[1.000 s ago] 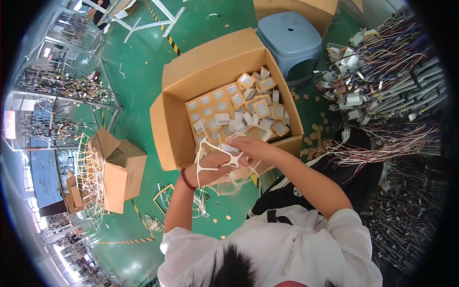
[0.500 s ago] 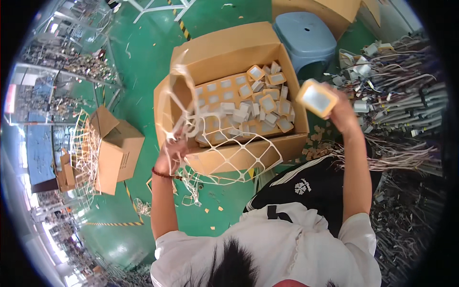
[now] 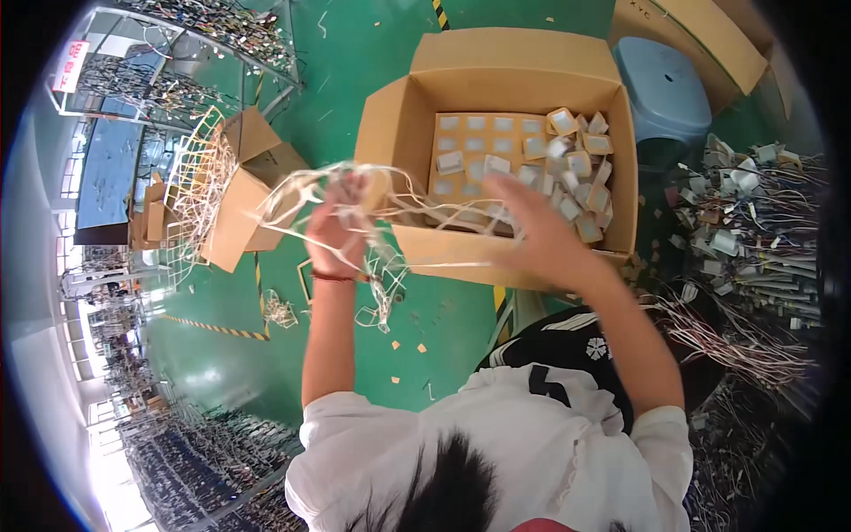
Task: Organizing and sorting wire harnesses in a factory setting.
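My left hand [image 3: 339,232], a beaded bracelet at its wrist, is closed on a bunched white net [image 3: 297,199]. The net's strands stretch rightward across the box's near wall. My right hand [image 3: 545,238] is over the near side of the open cardboard box [image 3: 501,53], blurred by motion, thumb and fingers apart, with net strands near its thumb. Just past its fingertips is a small pale piece [image 3: 496,165]; I cannot tell if they touch. Inside the box lie rows of yellow-framed pieces with pale centres [image 3: 503,144] and a loose heap of the same kind [image 3: 578,164] at the right.
A blue plastic stool [image 3: 660,80] stands right of the box, beside another carton [image 3: 687,40]. Bundled cables with connectors [image 3: 753,230] lie at the right. A second carton [image 3: 239,213] with netting [image 3: 208,182] stands left. Scraps dot the green floor [image 3: 355,363].
My right hand has swung left from beyond the box to over its near side; the yellow-framed piece no longer shows in it. My left hand keeps the net, now more bunched. The view has shifted.
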`<act>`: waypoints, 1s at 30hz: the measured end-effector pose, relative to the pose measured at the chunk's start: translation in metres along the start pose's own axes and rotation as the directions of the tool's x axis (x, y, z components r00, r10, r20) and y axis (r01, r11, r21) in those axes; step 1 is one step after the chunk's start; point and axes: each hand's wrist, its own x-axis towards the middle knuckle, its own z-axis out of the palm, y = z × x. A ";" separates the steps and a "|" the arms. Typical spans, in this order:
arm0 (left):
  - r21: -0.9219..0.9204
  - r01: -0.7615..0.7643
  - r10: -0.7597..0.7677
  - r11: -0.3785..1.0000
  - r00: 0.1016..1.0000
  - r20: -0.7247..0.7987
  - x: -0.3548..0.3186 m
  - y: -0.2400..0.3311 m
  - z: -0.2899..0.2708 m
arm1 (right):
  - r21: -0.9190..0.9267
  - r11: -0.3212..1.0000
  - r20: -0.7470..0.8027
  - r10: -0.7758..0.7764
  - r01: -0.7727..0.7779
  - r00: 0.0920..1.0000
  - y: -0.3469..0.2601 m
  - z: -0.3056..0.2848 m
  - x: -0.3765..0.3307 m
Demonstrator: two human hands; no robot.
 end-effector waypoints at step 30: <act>0.927 -0.139 0.194 -0.348 0.957 0.216 0.011 0.022 0.000 | -0.531 0.777 -0.459 -0.599 0.338 0.656 -0.105 -0.049 -0.069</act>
